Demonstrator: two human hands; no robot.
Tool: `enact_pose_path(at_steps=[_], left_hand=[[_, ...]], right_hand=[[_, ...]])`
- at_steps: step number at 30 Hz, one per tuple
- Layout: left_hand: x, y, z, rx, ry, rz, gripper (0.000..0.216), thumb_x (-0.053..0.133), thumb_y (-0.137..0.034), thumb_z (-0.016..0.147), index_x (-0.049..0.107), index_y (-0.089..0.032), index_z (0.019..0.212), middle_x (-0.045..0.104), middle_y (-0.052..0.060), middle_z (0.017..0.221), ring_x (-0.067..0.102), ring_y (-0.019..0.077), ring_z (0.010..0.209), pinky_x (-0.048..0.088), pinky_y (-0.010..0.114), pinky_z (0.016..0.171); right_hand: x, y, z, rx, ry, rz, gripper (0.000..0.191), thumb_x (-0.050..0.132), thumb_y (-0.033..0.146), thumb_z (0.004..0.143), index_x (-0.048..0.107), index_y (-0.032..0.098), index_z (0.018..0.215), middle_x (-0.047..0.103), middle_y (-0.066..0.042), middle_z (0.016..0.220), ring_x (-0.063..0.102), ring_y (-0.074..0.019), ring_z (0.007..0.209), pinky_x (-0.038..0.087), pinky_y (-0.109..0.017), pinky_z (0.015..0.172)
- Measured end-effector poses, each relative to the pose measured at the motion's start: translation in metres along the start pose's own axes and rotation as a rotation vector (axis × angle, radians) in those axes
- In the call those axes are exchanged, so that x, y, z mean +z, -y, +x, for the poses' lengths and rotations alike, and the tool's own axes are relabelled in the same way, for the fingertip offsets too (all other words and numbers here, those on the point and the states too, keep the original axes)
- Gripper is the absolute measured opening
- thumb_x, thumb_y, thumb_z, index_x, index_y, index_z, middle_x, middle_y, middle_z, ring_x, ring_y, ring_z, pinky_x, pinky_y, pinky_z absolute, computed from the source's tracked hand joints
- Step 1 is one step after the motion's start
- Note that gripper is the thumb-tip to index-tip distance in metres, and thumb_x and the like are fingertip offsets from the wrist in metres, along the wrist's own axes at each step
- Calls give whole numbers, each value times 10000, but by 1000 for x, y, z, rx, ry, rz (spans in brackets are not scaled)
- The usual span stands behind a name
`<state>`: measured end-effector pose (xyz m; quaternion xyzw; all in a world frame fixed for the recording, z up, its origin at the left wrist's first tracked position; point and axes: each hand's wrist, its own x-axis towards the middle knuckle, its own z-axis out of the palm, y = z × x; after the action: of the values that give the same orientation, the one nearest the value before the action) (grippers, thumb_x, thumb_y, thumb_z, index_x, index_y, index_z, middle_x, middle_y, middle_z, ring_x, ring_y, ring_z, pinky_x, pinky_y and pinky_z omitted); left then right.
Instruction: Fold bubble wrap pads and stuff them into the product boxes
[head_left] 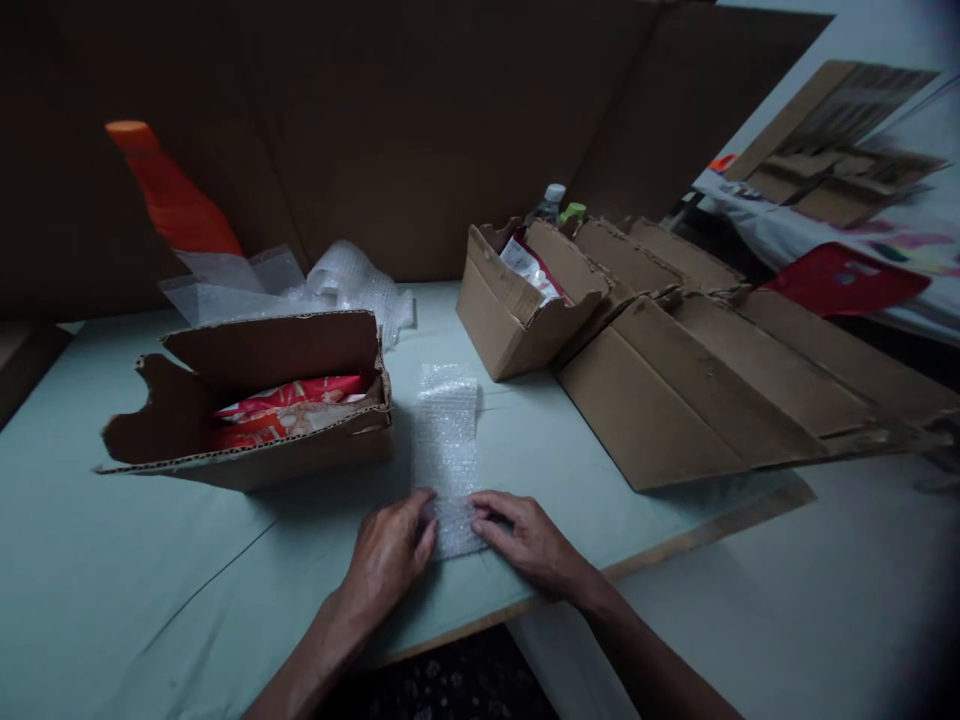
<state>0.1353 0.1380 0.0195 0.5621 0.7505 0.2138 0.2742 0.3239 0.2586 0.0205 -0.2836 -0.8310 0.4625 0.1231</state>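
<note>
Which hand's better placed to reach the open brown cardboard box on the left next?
Likely the left hand: it is nearer the open brown cardboard box; the right hand is across the clear bubble-wrap strip, farther away.

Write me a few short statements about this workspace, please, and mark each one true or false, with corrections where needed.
1. The left hand and the right hand both touch a narrow strip of clear bubble wrap. True.
2. That strip is wound into a tight roll. False: it lies stretched out on the pale blue-green table covering.
3. The open brown cardboard box on the left holds red-and-white packaging. True.
4. The right hand is inside that box. False: it is at the strip's right edge.
5. A curled piece of clear bubble wrap lies behind that box. True.
</note>
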Motion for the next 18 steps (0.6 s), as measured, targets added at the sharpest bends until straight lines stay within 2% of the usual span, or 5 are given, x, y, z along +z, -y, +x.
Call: enact_pose_path(at_steps=[2,6,9,13,18], left_hand=[[2,-3,3,6,5,91,375,537,-161,899,598,-210,1266,772,78,1011,738,264,921,544,350,793],[7,-5,6,76,-28,189,383,558,-120,876,598,-216,1244,769,81,1007,740,265,913,560,362,802],[8,-6,5,169,-100,200,376,566,-116,869,593,-218,1230,766,80,1004,737,257,887,569,379,811],[5,-9,9,267,-177,195,375,558,-123,878,569,-224,1240,753,63,951,723,233,841,574,378,801],[7,-13,27,269,-114,243,334,570,-103,871,580,-205,1189,741,63,956,706,234,860,570,365,795]], right_hand=[[3,-4,-2,-13,-115,-47,287,586,213,909,696,212,1174,749,-49,955,707,-198,844,574,-333,799],[0,-5,-11,-175,-335,-212,350,592,182,908,619,220,1255,712,-39,930,657,-181,769,543,-350,767],[3,-5,-15,-244,-336,-273,347,611,172,906,601,227,1249,699,-42,958,647,-182,773,532,-355,748],[13,-8,-15,-218,-357,-259,392,582,133,906,564,219,1288,682,-53,997,649,-181,789,550,-353,763],[12,-7,-18,-292,-492,-343,388,592,151,918,562,228,1297,644,-103,1150,635,-235,1014,526,-399,874]])
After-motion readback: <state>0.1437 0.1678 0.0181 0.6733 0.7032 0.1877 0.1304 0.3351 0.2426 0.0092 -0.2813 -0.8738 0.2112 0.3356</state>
